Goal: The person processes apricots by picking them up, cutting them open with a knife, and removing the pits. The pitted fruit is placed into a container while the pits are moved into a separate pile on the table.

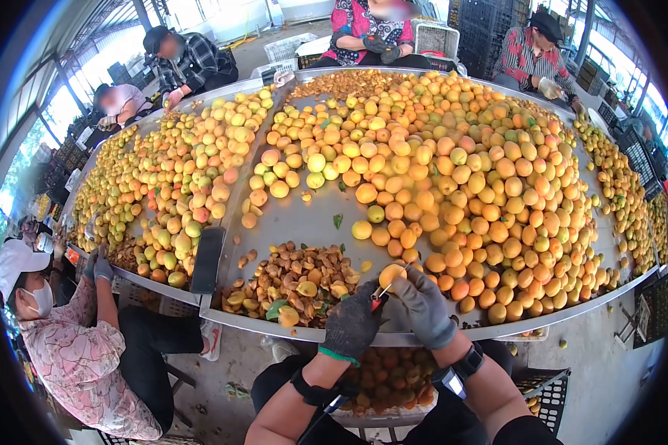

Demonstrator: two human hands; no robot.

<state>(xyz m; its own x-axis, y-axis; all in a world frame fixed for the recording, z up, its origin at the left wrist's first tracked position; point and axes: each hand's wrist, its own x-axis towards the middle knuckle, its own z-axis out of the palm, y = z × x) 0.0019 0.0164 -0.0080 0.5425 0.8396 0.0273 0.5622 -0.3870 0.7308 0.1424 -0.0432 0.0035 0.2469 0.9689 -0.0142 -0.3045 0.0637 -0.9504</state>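
Both my hands wear dark gloves and meet over the near edge of the metal table [289, 226]. My left hand [351, 324] is closed on a small tool with a red part [378, 299]. Its thin metal tip reaches up toward an apricot [392, 276]. My right hand [425, 305] grips that apricot from the right with its fingertips. A heap of brown, pitted apricot pieces [293, 282] lies just left of my hands. Many whole apricots [497, 215] are piled to the right and beyond.
A raised divider [241, 189] crosses the table, with a dark phone-like slab [208, 259] beside it. A person in a white cap [74, 348] sits at left; others sit along the far side. Below my hands is a container of apricots [390, 380]; a black crate [545, 397] stands at lower right.
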